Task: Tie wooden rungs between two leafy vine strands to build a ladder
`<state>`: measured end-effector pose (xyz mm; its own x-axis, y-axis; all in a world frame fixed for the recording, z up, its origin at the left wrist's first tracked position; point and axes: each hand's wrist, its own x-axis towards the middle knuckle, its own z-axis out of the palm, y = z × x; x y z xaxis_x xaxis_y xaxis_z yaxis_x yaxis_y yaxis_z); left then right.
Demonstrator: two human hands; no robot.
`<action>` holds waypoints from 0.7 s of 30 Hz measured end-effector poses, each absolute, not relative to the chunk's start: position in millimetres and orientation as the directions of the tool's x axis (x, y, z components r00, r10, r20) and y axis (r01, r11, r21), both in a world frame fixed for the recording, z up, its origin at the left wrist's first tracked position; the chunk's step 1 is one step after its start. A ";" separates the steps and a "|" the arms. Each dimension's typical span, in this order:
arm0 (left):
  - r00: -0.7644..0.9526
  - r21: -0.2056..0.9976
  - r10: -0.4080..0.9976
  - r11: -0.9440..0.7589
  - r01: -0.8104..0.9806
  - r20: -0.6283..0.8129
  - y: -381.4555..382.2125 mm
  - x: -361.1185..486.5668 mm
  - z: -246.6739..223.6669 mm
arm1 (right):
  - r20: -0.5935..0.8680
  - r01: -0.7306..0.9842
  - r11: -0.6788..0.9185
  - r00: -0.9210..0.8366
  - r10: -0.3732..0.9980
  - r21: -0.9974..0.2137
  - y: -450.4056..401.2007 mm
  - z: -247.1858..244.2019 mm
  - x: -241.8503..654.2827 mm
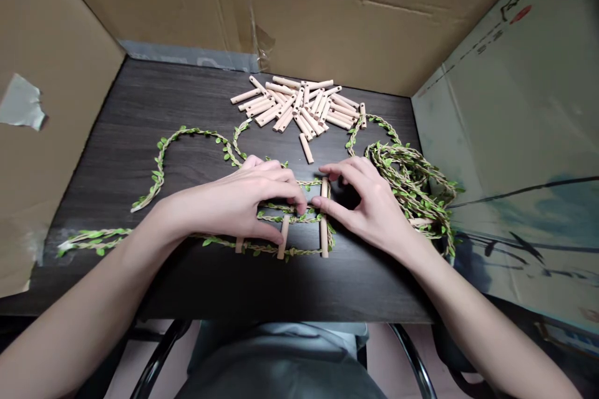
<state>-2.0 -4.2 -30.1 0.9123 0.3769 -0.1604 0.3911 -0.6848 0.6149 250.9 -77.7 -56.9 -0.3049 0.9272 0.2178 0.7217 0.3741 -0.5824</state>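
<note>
Along the nearest cord (306, 252), three pegs (282, 243); left hand (262, 189), right hand (374, 206), both grips open

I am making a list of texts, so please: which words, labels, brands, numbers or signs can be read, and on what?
No text is clearly readable.
Right panel: dark writing and a red mark, too blurred.
Grey strip at the back: faint pale marks, unreadable.
Lower right corner: small marks, too blurred.

Dark wood-grain table (201, 96); brown cardboard panel (374, 31) behind; painted panel (510, 106), right; torn tape (21, 103), left.
</note>
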 end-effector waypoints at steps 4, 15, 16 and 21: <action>0.850 0.621 0.482 -0.605 0.499 -0.214 -4.5 -2.0 -29.6 | 0.130 0.692 0.456 -0.469 0.873 -0.560 -84.7 -35.6 255.2; 0.866 0.526 0.489 -0.713 0.464 -0.100 -8.6 6.9 -38.2 | -0.171 0.774 0.427 -0.553 0.815 -0.468 -96.9 -17.8 256.9; 0.866 0.525 0.490 -0.715 0.463 -0.097 -8.9 7.0 -38.1 | -0.182 0.779 0.430 -0.555 0.812 -0.456 -96.5 -18.4 256.7; 0.870 0.522 0.485 -0.723 0.452 -0.082 -9.1 6.9 -38.4 | -0.191 0.789 0.446 -0.559 0.807 -0.421 -93.1 -21.7 255.1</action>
